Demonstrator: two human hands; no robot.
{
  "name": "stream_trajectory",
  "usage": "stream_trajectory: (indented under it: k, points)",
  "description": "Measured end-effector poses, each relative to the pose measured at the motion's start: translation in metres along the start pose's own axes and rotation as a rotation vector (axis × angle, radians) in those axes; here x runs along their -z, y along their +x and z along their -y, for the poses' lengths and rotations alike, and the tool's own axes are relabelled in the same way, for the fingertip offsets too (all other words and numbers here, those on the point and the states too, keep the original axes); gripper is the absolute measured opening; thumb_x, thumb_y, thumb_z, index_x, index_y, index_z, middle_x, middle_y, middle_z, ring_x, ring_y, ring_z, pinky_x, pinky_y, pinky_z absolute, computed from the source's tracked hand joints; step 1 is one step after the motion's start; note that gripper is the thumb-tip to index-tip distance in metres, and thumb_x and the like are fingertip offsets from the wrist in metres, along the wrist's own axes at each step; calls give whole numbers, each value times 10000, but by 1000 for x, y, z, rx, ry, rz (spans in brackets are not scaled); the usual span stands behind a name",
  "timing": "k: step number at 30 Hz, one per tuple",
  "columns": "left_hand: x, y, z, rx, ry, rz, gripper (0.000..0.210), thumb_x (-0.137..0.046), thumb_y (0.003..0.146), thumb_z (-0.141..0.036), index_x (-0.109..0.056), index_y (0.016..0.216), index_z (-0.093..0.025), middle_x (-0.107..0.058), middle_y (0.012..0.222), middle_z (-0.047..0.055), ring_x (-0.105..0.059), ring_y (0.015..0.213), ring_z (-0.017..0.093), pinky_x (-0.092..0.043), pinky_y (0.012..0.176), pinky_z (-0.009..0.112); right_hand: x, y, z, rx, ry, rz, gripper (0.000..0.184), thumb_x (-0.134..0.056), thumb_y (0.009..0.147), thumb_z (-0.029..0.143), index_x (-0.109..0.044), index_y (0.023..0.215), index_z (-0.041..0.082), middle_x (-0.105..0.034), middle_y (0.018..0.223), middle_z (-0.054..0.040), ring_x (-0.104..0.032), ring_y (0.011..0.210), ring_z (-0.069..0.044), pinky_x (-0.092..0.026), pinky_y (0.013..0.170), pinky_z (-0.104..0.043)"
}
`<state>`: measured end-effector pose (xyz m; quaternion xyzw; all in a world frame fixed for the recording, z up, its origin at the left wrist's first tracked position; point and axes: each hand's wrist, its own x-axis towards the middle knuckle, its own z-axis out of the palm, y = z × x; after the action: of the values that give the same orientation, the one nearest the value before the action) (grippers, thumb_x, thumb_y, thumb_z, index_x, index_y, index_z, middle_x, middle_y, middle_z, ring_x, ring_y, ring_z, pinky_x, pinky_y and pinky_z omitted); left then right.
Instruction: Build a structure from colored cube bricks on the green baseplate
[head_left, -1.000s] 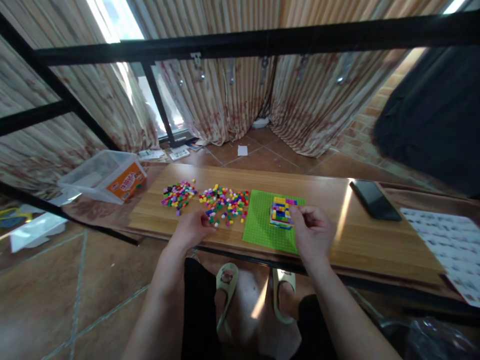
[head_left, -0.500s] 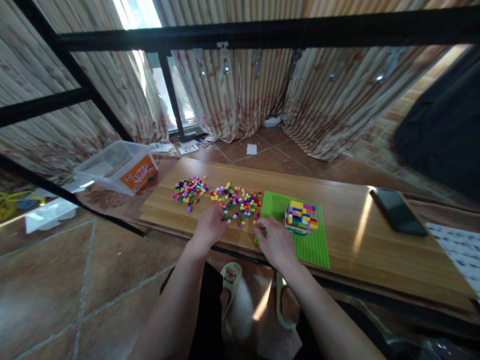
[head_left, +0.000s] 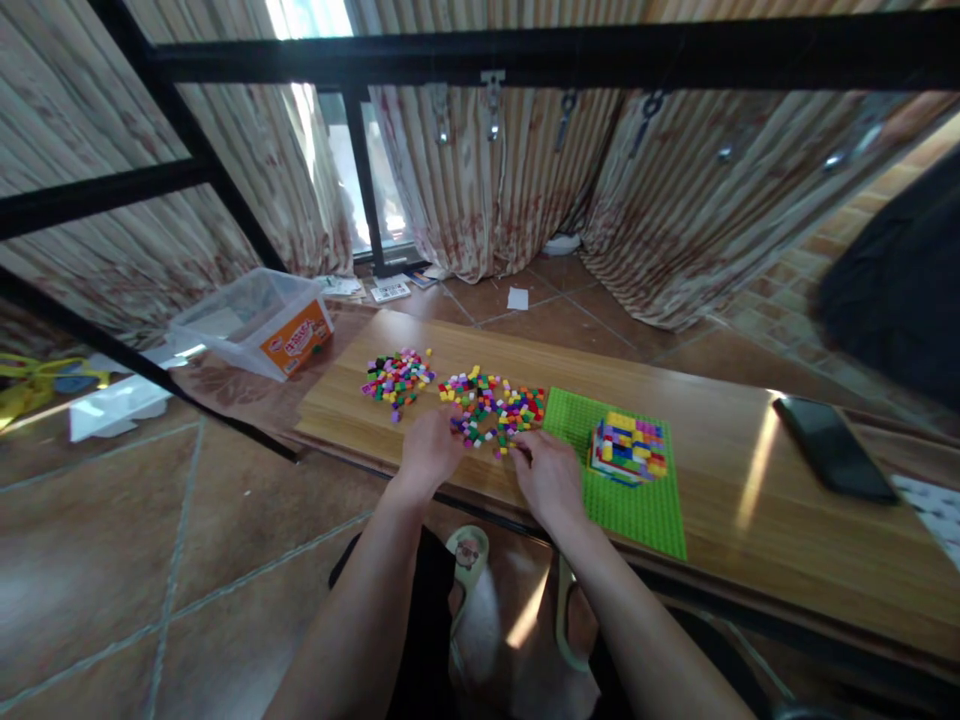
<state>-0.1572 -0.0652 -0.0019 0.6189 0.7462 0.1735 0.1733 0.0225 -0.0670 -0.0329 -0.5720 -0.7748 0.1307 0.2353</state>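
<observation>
Small coloured building bricks lie in a loose pile (head_left: pixel 487 405) on the wooden table. At the pile's near left edge is my left hand (head_left: pixel 433 450), its fingers curled together; anything in them is too small to make out. My right hand (head_left: pixel 551 478) reaches to the near right edge of the same pile with thumb and fingers drawn together, their tips among the bricks. Whether a brick sits between them cannot be made out. A multicoloured brick block (head_left: pixel 628 450) stands on the green baseplate (head_left: pixel 637 520), to the right of my right hand.
A second brick pile (head_left: pixel 397 380) lies farther left on the table (head_left: pixel 720 410). Beyond the table's left end stands a clear plastic box (head_left: pixel 255 320) with an orange label. A dark phone (head_left: pixel 834 450) lies at the right. A black metal bar (head_left: pixel 555 60) crosses above.
My right hand has moved left, off the baseplate's edge and to the loose bricks. My left hand stays by the pile. The whole view has shifted slightly.
</observation>
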Motion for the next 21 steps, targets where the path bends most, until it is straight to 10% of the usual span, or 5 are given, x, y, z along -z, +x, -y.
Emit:
stream_trajectory:
  k: [21]
  points:
    - [-9,5,-20,-49,26,-95,261,-505,870,-205,-698,1045,-193,-676,1034,101,-637,943,212,-475,852,304,-1,1,6,23,223,-76,188,-507,865,178,-689,901,207,-710,916,-56,-642,845,-207,-447,798,-330]
